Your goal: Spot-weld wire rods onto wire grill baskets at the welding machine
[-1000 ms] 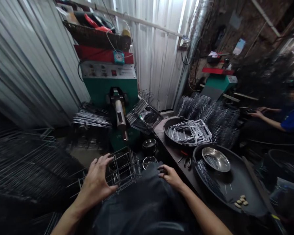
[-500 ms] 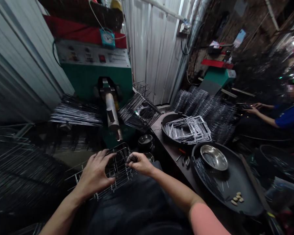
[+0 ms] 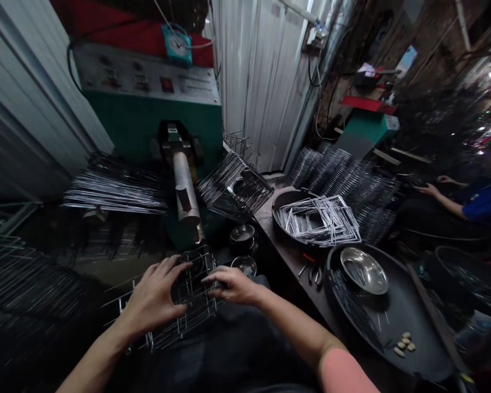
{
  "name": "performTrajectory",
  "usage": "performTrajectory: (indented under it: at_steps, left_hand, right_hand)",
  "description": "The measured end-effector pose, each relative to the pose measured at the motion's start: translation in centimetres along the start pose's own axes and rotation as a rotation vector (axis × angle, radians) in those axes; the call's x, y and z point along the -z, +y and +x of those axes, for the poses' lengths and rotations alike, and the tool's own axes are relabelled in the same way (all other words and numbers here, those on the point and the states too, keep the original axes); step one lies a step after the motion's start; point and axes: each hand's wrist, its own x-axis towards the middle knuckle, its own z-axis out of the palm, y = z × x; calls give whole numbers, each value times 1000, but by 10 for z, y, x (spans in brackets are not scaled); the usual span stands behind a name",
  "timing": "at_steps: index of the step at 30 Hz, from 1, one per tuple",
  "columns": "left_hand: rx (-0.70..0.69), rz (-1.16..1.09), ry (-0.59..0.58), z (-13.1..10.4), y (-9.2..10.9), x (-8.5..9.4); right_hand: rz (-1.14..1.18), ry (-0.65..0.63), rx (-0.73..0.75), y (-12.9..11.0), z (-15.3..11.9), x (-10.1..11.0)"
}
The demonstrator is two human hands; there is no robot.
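Observation:
A wire rack (image 3: pixel 184 322) lies over my lap, beneath the metal arm of the green machine (image 3: pixel 147 120). My left hand (image 3: pixel 153 295) is over the rack's left part, its thumb spread wide from the fingers. On the right side of the rack, my right hand (image 3: pixel 231 285) has its fingers stretched toward the wires, with thumb and fingers apart. Whether either hand touches the wires is hard to tell. The machine's copper-coloured tip (image 3: pixel 198 233) stands just above the rack's far edge.
Wire frames fill a black pan (image 3: pixel 288 232). A larger tray (image 3: pixel 417 311) bears a steel bowl (image 3: pixel 364 270). Pliers (image 3: pixel 315 275) lie beside it. Small bowls (image 3: pixel 243 233) stand right of the machine. Stacked wire pieces (image 3: pixel 114 188) are at left; a person (image 3: pixel 483 202) sits far right.
My right hand has opened from a closed grip and shifted slightly left. The view has moved a little, and the rack appears lower and further left.

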Motion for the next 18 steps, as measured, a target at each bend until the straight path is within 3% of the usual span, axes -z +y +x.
performTrajectory:
  at_steps: [10,18]
  left_hand:
    - [-35,28,-19,7,-23,-4]
    - [-59,120,-34,4,-25,-7]
  right_hand:
    - [-216,-20,-3,14,9,-13]
    - [-280,-46,-50,8,7,-10]
